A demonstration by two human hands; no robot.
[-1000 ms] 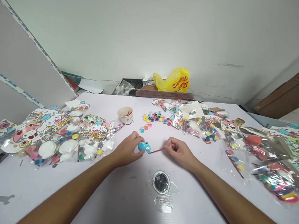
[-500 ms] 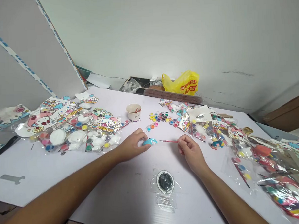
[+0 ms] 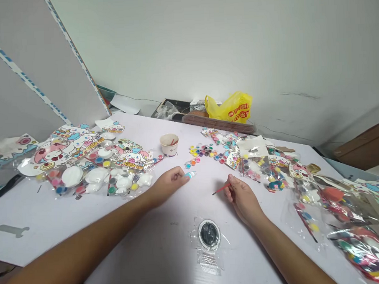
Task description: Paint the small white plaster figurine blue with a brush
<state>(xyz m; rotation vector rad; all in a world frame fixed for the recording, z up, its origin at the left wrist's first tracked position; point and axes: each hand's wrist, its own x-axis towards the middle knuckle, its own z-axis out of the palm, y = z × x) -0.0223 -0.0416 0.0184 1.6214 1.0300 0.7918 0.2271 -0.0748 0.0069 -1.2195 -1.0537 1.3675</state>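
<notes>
Pinched in the fingers of my left hand (image 3: 171,182) is a small blue-and-white painted figure (image 3: 191,174), partly hidden by the fingertips. My right hand (image 3: 242,195) grips a thin red paintbrush (image 3: 222,188), its dark tip pointing left and down, apart from the figure. Behind my hands lie several small paint pots (image 3: 204,150) in many colours, grouped on the white table (image 3: 169,243). A paper cup (image 3: 169,145) stands to their left, with a red stick-like handle showing inside.
Clear packets of white figures and paints (image 3: 98,177) cover the left side. More packets (image 3: 307,193) lie along the right. A round black disc (image 3: 209,234) is taped near the front. A grey wrench-shaped piece (image 3: 13,229) lies far left; a yellow bag (image 3: 230,108) sits at the back.
The figure has turned in my left hand, and less of its blue top shows. The brush has swung from level to slanting down, its tip farther from the figure and nearer me.
</notes>
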